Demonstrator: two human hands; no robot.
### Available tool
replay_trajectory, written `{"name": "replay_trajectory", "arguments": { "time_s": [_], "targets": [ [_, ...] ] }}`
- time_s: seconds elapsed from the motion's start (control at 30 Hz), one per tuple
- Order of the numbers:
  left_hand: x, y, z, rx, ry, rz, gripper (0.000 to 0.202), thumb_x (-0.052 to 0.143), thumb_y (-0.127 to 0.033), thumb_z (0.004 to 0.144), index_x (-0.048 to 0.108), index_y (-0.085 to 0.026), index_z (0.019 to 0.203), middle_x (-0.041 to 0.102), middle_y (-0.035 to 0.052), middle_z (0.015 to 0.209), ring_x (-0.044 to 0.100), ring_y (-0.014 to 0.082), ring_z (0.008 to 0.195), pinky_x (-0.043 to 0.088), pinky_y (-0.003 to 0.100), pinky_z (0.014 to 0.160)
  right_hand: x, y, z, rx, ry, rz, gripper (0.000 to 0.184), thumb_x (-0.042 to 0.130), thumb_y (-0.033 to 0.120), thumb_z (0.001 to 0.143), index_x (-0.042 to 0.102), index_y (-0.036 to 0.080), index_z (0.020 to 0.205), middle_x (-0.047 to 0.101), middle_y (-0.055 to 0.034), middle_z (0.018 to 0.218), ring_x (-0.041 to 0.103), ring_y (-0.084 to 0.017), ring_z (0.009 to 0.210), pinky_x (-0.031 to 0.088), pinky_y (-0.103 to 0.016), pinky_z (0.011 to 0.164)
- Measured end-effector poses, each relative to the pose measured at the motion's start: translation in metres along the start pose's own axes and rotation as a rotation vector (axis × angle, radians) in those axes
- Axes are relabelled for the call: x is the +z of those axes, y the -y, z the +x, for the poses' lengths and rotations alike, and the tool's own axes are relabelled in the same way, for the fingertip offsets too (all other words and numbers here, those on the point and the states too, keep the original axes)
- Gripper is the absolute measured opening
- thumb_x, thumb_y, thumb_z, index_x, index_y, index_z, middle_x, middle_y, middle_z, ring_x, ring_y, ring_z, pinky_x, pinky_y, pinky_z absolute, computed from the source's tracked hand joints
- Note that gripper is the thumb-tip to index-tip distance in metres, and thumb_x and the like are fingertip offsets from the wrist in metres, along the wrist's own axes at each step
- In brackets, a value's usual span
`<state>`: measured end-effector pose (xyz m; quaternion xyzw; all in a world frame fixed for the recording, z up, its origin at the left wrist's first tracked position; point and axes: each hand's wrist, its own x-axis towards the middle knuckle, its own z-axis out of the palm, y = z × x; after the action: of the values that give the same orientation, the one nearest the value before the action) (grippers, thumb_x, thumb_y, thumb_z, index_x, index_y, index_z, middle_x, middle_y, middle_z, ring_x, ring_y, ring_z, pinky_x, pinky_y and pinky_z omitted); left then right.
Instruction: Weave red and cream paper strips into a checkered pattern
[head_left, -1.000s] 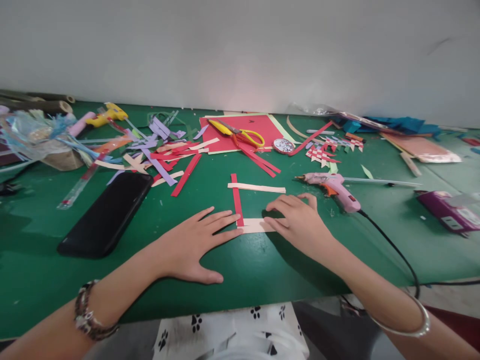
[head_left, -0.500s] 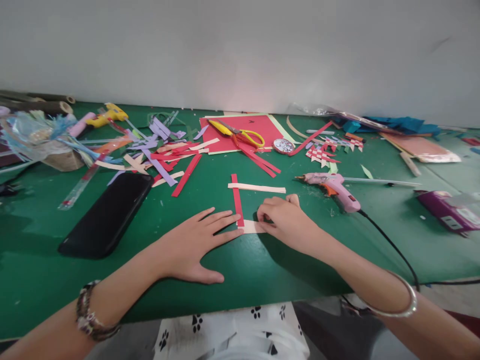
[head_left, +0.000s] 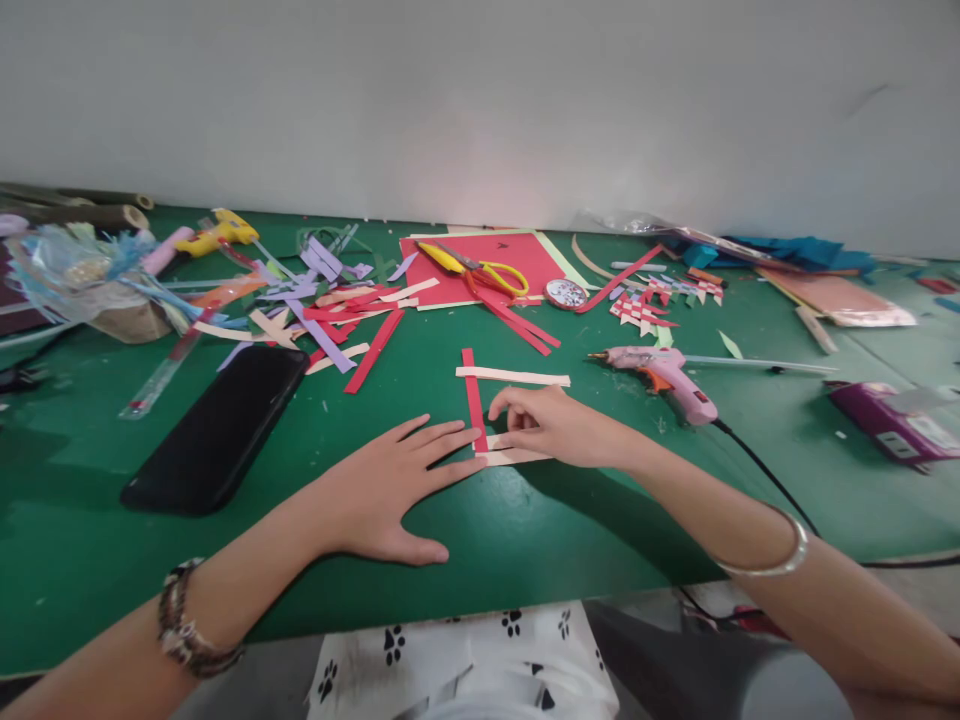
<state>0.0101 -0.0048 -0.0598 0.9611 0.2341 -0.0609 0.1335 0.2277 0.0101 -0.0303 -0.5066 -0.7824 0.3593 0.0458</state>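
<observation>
My left hand (head_left: 386, 487) lies flat and open on the green table (head_left: 525, 540), its fingertips touching the lower end of an upright red paper strip (head_left: 473, 398). A cream strip (head_left: 512, 376) crosses the red one higher up. A second cream strip (head_left: 517, 456) lies across its lower end. My right hand (head_left: 551, 425) rests over that lower cream strip, fingers curled in a pinch right beside the red strip; what the fingertips hold is hidden.
A black phone (head_left: 217, 428) lies left of my left hand. A pink glue gun (head_left: 667, 372) with its cord sits to the right, a purple box (head_left: 892, 420) beyond. Yellow scissors (head_left: 476, 268) rest on red card; loose paper strips (head_left: 330, 320) and a yellow glue gun (head_left: 217, 230) lie at the back left.
My right hand has slid left along the lower cream strip and curled from spread fingers into a pinch next to the red strip. My left hand has stayed put.
</observation>
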Motion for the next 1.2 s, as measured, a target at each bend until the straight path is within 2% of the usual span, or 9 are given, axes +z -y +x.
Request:
{"name": "replay_trajectory", "arguments": {
  "time_s": [0.17, 0.57, 0.8, 0.93, 1.03, 1.1, 1.2],
  "targets": [
    [0.000, 0.000, 0.000, 0.000, -0.001, -0.010, 0.079, 0.052, -0.060, 0.071, 0.025, -0.027, 0.137, 0.019, 0.0078, 0.145, 0.022, 0.0311, 0.130, 0.014, 0.050, 0.105, 0.005, -0.007, 0.002, -0.049, -0.064, 0.033, 0.011, 0.047, 0.012, 0.079, 0.051, 0.017, 0.088, 0.053, 0.0032, 0.065, 0.048, -0.009, 0.060, 0.035, -0.021, 0.059],
    [0.001, -0.001, 0.000, 0.010, -0.014, -0.006, 0.077, 0.050, -0.060, 0.072, 0.027, -0.025, 0.137, 0.022, 0.0091, 0.144, 0.025, 0.0294, 0.129, 0.014, 0.048, 0.106, 0.009, -0.014, -0.002, -0.120, -0.039, 0.116, 0.017, 0.045, 0.008, 0.076, 0.054, 0.017, 0.087, 0.050, 0.0048, 0.063, 0.041, -0.007, 0.053, 0.033, -0.019, 0.053],
    [0.001, 0.000, -0.001, 0.022, -0.021, -0.008, 0.075, 0.048, -0.061, 0.073, 0.029, -0.023, 0.136, 0.023, 0.0098, 0.144, 0.025, 0.0295, 0.129, 0.013, 0.048, 0.106, 0.009, -0.015, -0.004, -0.143, -0.040, 0.125, 0.013, 0.045, 0.011, 0.078, 0.054, 0.016, 0.085, 0.049, 0.0052, 0.061, 0.039, -0.006, 0.051, 0.032, -0.018, 0.051],
    [0.001, -0.001, -0.001, 0.022, -0.024, -0.001, 0.074, 0.049, -0.059, 0.073, 0.030, -0.023, 0.135, 0.023, 0.0099, 0.144, 0.025, 0.0289, 0.129, 0.012, 0.048, 0.106, 0.012, -0.016, -0.003, -0.127, -0.065, 0.116, 0.011, 0.048, 0.019, 0.079, 0.054, 0.016, 0.088, 0.051, 0.0045, 0.062, 0.042, -0.006, 0.051, 0.033, -0.019, 0.051],
    [0.001, 0.000, 0.000, 0.025, -0.025, 0.000, 0.075, 0.049, -0.059, 0.072, 0.029, -0.023, 0.135, 0.021, 0.0098, 0.144, 0.025, 0.0289, 0.129, 0.012, 0.048, 0.106, 0.015, -0.014, -0.003, -0.100, -0.109, 0.061, 0.010, 0.049, 0.020, 0.079, 0.055, 0.016, 0.087, 0.052, 0.0048, 0.059, 0.044, -0.007, 0.051, 0.035, -0.021, 0.056],
    [0.002, 0.000, 0.000, 0.028, -0.025, 0.002, 0.076, 0.049, -0.059, 0.072, 0.028, -0.023, 0.136, 0.021, 0.0098, 0.144, 0.024, 0.0285, 0.129, 0.012, 0.047, 0.106, 0.016, -0.012, -0.004, -0.099, -0.129, 0.010, 0.008, 0.048, 0.019, 0.080, 0.055, 0.016, 0.084, 0.053, 0.0055, 0.058, 0.046, -0.007, 0.052, 0.035, -0.024, 0.065],
    [0.003, 0.000, 0.000, 0.023, -0.019, 0.005, 0.077, 0.049, -0.059, 0.073, 0.026, -0.024, 0.137, 0.020, 0.0093, 0.145, 0.023, 0.0277, 0.130, 0.012, 0.047, 0.106, 0.017, -0.011, -0.005, -0.102, -0.142, -0.044, 0.008, 0.047, 0.020, 0.083, 0.055, 0.018, 0.082, 0.056, 0.0058, 0.060, 0.048, -0.008, 0.056, 0.030, -0.030, 0.077]
  ]
}}
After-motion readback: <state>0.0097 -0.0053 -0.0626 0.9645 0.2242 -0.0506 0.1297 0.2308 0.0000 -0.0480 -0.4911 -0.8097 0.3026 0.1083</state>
